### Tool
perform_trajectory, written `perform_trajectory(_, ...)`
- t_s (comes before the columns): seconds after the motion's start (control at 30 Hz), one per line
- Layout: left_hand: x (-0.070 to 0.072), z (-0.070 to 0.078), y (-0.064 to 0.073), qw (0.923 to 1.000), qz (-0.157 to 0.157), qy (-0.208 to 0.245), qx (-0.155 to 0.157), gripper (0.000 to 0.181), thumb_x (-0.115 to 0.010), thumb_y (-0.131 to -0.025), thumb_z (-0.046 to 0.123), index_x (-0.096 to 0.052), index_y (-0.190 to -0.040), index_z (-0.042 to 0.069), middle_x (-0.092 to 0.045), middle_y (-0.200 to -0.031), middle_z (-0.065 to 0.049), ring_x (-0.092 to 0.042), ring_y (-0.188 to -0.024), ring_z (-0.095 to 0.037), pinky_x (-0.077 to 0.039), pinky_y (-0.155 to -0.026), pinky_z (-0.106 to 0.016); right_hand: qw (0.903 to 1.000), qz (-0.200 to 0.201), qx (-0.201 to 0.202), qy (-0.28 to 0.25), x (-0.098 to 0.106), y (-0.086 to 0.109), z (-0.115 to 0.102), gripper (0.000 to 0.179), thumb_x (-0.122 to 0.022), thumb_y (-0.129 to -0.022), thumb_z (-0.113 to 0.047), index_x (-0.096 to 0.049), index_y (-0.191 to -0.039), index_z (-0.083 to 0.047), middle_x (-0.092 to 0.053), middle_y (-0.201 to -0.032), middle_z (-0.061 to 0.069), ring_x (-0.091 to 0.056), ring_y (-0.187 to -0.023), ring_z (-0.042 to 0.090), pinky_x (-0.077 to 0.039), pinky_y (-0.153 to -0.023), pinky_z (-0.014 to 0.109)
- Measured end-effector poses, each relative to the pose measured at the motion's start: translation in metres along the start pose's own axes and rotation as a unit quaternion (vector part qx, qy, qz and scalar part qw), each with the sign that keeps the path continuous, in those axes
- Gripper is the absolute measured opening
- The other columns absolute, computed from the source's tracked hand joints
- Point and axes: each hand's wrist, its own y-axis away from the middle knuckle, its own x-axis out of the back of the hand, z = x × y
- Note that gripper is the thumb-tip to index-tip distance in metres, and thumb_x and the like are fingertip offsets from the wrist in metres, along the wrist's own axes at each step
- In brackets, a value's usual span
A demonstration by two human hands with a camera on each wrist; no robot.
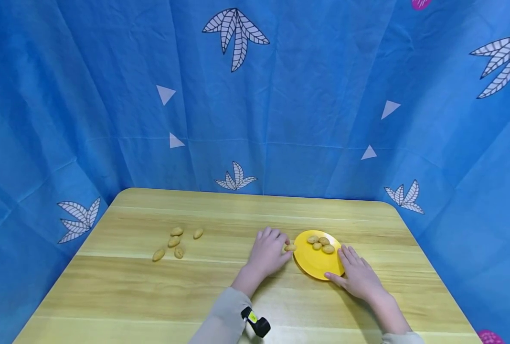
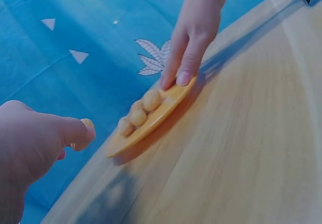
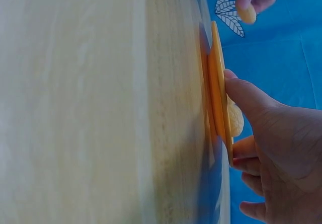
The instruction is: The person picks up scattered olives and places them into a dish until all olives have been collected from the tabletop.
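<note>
My left hand (image 1: 269,253) pinches a small tan oval piece (image 1: 290,247), nut-like or like a baby potato, between thumb and fingers. It hangs just over the left rim of a yellow plate (image 1: 315,266). In the left wrist view the piece (image 2: 86,126) shows partly behind the thumb. My right hand (image 1: 360,277) rests on the plate's right rim, fingers extended, with the thumb spread toward the near edge. Several similar pieces (image 1: 328,249) lie together on the far half of the plate. From the right wrist, the thumb (image 3: 249,95) touches the plate's edge.
Several more tan pieces (image 1: 174,241) lie loose on the left part of the wooden table (image 1: 130,291). A blue patterned curtain (image 1: 306,95) hangs behind and beside the table. On the left wrist sits a black strapped device (image 1: 257,323).
</note>
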Motion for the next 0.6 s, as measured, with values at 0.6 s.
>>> perform_trajectory(0.6,-0.025,0.014,-0.046,0.9922,-0.056,-0.079,-0.078,0.024,-0.064,-0.09,0.048,-0.066,-0.102,0.027,-0.059,-0.101,0.009,-0.046,-0.097,-0.012,-0.035,-0.082,-0.028,1.0,0.0,-0.002,-0.004,0.0,0.0,0.001,0.09,-0.057,-0.089,-0.06,-0.039,-0.141,0.011,-0.032,-0.152,0.031,-0.028,-0.141,0.049,-0.028,-0.11,0.063)
